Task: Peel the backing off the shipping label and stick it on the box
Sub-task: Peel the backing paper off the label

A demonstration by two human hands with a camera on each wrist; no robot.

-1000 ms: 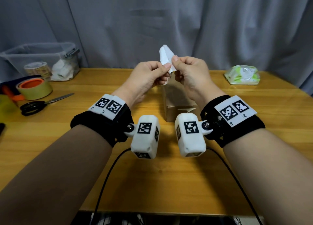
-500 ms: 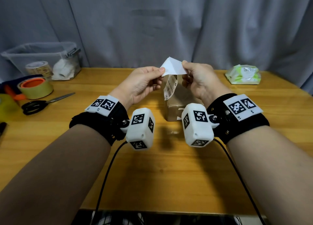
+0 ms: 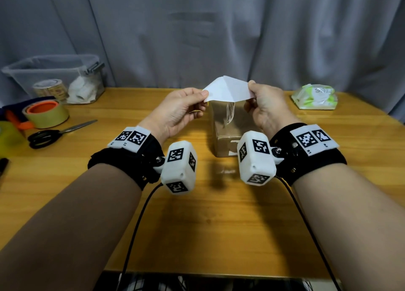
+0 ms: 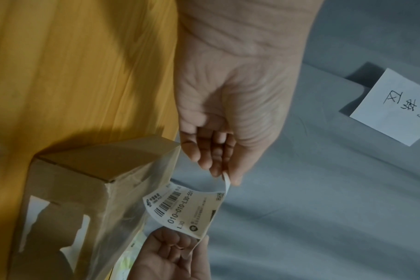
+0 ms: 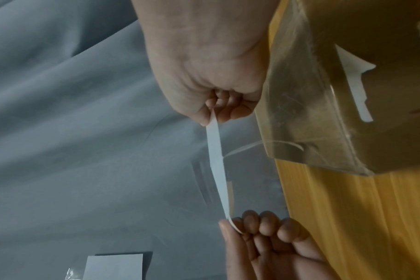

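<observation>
Left hand [image 3: 179,113]: raised over the table [image 3: 219,214], thumb and forefinger pinching the backing [image 3: 228,90].
Right hand [image 3: 266,106]: level with it, pinching the other end.
Shipping label [image 4: 182,210]: held above the box [image 3: 228,132], curling down between the hands.
Change: hands farther apart than half a second ago; sheet spread wider.
Materials: thin white paper, barcode print; glossy brown cardboard.

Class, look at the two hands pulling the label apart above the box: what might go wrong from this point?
1. The printed label curls loosely between the left hand and right hand; its sticky side might fold onto itself or catch a finger.
2. Both hands pinch only edges of the white backing, so the paper may tear or slip.
3. The box stands unheld and upright; pressing the label on could tip it.
</observation>
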